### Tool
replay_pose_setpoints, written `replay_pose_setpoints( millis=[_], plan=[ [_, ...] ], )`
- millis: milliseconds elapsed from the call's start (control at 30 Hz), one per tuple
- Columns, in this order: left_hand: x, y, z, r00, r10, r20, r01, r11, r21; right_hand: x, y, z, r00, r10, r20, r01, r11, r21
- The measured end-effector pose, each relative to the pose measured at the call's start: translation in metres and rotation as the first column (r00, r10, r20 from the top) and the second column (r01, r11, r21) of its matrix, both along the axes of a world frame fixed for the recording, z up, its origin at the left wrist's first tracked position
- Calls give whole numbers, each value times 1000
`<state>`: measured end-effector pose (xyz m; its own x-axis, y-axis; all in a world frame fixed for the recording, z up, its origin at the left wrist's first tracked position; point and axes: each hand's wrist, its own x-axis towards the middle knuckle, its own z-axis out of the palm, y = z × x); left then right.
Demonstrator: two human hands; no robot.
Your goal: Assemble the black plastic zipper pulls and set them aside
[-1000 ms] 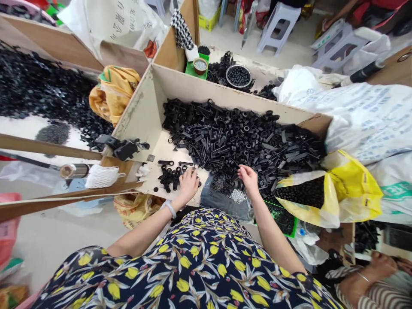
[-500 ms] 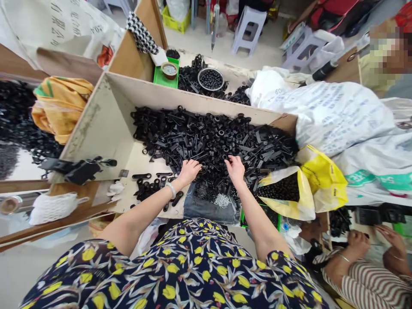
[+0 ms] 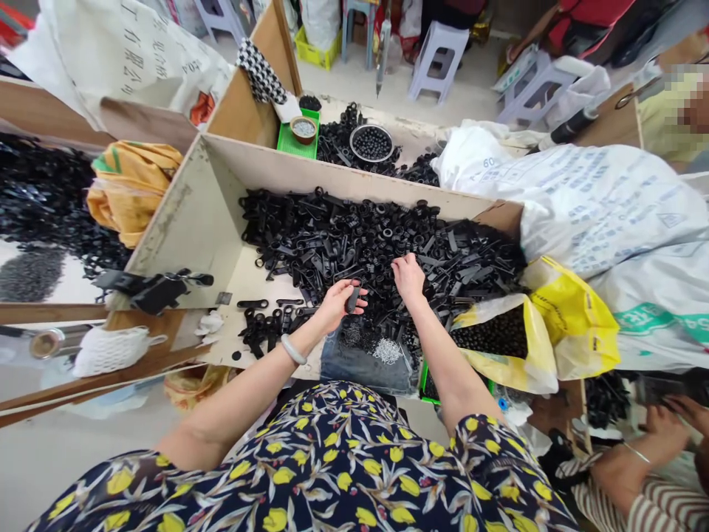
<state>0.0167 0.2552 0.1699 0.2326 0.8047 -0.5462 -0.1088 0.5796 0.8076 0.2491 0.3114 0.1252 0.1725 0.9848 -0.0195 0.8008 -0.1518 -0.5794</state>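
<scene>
Left hand [image 3: 334, 304]: grasping one black part [image 3: 352, 300]. Right hand [image 3: 408, 279]: curled at the pile [image 3: 343, 240], contents impossible to tell. Step, by judgement: picking; calls for a fine pinch.

Parts heap [image 3: 310, 247] in bin [image 3: 332, 179]; sacks [image 3: 598, 188] right; seemingly pins [image 3: 389, 351] on mat [image 3: 365, 374] before heap.

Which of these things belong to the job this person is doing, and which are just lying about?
Seemingly part of the job:
black piece, held in the left hand
black pile, with the right hand at it
silver bits, on the dark sheet near the hands

Probably just lying about:
checked cloth
orange sack
stool
</scene>
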Motion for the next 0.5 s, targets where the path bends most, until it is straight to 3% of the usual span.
replay_pose_setpoints(
  millis=[133,200,267,300,400,500],
  plan=[
    [1,3,26,980,122,159,-83,969,-231,-7,-11,27,993,33,-112,-28,999,39],
    [0,1,40,981,96,169,-57,974,-221,-19,-30,51,968,68,-242,-48,995,85],
    [-1,-4,54,982,57,179,-26,985,-170,-34,-52,77,856,160,-492,-82,981,176],
    [-2,-8,61,982,43,185,-17,990,-142,-41,-63,89,822,198,-533,-93,972,218],
    [-3,-18,81,977,11,215,9,996,-92,-55,-87,118,830,280,-483,-145,944,297],
    [-2,-27,98,967,-6,255,29,996,-86,-61,-98,131,867,319,-384,-189,922,338]
  ],
)
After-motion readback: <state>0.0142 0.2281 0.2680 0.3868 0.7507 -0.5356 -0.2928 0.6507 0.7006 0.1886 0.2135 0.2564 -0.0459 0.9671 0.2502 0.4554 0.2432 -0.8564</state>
